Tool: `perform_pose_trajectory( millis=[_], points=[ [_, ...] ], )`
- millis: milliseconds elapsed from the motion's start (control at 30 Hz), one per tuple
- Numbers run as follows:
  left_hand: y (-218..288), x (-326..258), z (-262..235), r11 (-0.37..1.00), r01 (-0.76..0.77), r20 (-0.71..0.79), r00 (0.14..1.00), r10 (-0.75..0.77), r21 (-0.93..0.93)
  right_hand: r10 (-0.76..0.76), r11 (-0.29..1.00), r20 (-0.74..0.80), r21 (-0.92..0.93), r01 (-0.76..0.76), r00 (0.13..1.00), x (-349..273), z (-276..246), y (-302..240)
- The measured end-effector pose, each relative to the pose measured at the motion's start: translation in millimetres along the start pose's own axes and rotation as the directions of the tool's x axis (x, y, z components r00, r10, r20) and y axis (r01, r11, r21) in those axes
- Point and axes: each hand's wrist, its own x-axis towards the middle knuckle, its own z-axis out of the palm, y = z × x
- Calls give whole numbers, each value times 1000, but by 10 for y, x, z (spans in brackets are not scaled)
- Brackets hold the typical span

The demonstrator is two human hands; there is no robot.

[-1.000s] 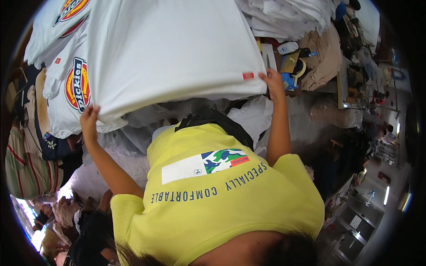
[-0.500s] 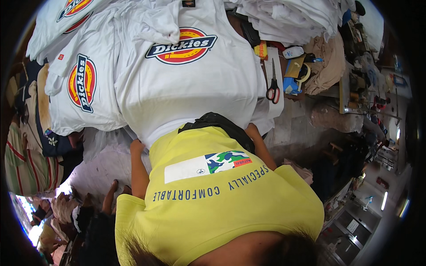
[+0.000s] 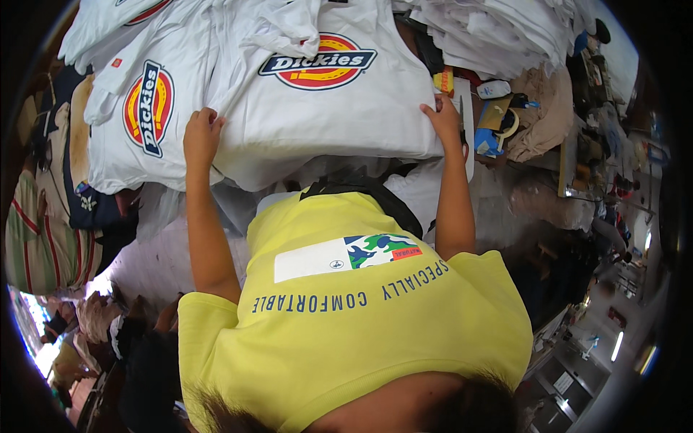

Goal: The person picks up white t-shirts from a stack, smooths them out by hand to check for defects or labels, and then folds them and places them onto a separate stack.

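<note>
Head view: pinching white shirt by side edges with left hand and right hand, both closed thumb-to-finger on it; probably holding the front flat and square. Lying between both grips, printed side up. Seeing white pile beyond right grip, presumably set aside.

Two hands, two whole emblems

At least one more emblem shows in part. One tape roll, one pair of scissors, partly hidden, one small white container and one yellow shirt are visible. One white pile shows; its overlapping layers cannot be counted.
</note>
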Motion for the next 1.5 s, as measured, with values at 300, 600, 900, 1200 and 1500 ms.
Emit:
perform_pose_trajectory(
  millis=[300, 600, 900, 1200, 1500],
  points=[
    [-473, -620, -255, 903, 283, 106, 959, -262, -324, 66, 986, 272, 129, -104, 960, -423, -262, 372],
    [75, -259, -531, 1000, -24, 515, 857, 18, 7, -256, 950, 401, 272, 152, 879, -95, -53, 44],
    [-203, -440, -737, 975, 220, 565, 807, -172, -17, -105, 988, 528, 155, 27, 843, -301, -605, 77],
    [-322, -808, -391, 901, 408, -59, 913, -403, 150, 178, 896, 325, 336, -289, 929, -483, -653, 584],
    [1172, 156, 701, 967, -237, 167, 954, 250, -94, -71, 451, 541, 767, -456, 838, 707, 508, -933]
  ],
)
